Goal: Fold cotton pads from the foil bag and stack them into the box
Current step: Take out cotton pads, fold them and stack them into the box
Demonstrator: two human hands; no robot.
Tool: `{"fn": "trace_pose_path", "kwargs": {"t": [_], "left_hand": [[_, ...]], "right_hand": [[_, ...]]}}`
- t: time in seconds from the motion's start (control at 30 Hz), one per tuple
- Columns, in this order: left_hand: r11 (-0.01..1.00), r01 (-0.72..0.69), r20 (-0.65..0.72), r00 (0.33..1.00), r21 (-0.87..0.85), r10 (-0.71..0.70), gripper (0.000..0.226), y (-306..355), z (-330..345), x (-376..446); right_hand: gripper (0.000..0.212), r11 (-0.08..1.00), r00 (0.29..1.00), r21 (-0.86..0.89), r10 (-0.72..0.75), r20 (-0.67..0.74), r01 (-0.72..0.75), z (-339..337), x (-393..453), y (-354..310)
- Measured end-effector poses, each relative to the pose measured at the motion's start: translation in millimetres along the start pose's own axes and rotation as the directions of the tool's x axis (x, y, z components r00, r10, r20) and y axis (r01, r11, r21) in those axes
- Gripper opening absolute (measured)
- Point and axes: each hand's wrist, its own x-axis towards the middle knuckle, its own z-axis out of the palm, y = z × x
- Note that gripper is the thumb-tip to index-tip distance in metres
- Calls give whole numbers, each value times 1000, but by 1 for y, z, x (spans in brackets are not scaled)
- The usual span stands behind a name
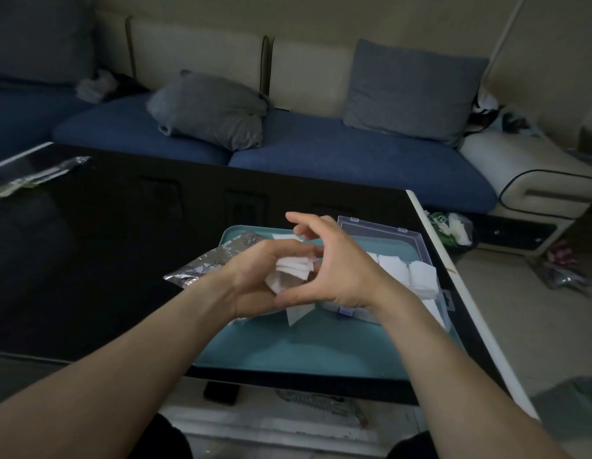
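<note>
Above a teal tray, my left hand grips a small bunch of white cotton pads. My right hand is against the same pads from the right, thumb under them and fingers curved over the top. The silver foil bag lies on the tray's left edge, partly behind my left hand. A clear plastic box with its lid open stands on the tray's right side, with white folded pads stacked inside. One pad hangs below my hands.
The tray sits on a black glossy table with a white right edge. A clear wrapper lies at the table's far left. A blue sofa with grey cushions stands behind. Bags and litter lie on the floor to the right.
</note>
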Motion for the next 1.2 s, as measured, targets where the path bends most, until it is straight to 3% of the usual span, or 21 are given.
{"fn": "trace_pose_path", "kwargs": {"t": [0.13, 0.3, 0.4, 0.5, 0.6, 0.7, 0.8, 0.93, 1.03, 1.2], "left_hand": [[1000, -13, 4, 1000, 19, 13, 18, -3, -1, 1], [998, 37, 17, 999, 56, -38, 19, -3, 2, -4], [1000, -3, 3, 1000, 3, 3, 21, -3, 1, -2], [998, -45, -59, 997, 46, 48, 41, -4, -1, 0], [978, -69, -89, 992, 196, 88, 57, -8, -4, 0], [965, -64, -82, 993, 253, 87, 40, -10, -5, -2], [986, -66, -124, 989, 153, 86, 34, -6, -4, -1], [993, -119, -151, 981, 26, 122, 26, -2, -2, 0], [981, -171, -182, 965, 95, 186, 20, -3, -1, -1], [925, -230, -227, 925, 303, 304, 37, -7, -2, 2]], "right_hand": [[103, 995, 999, -95, -32, 4, 32, 3, -1, -4], [127, 981, 998, -186, 59, 30, -52, -1, -2, -10], [110, 956, 998, -290, 57, 38, -44, 2, -2, -12], [95, 964, 999, -266, 39, 30, -30, 3, -4, -12], [108, 975, 999, -224, 19, 32, -11, -1, -6, -10], [105, 977, 1000, -214, -11, 10, 13, -1, -5, -10], [88, 961, 998, -275, -52, -42, 38, 0, -2, -10], [81, 951, 998, -309, -23, -55, 5, 4, 1, -9], [75, 949, 994, -316, -29, -106, -6, 8, 3, -8], [97, 940, 993, -339, -54, -102, 16, 12, 3, -13]]}}
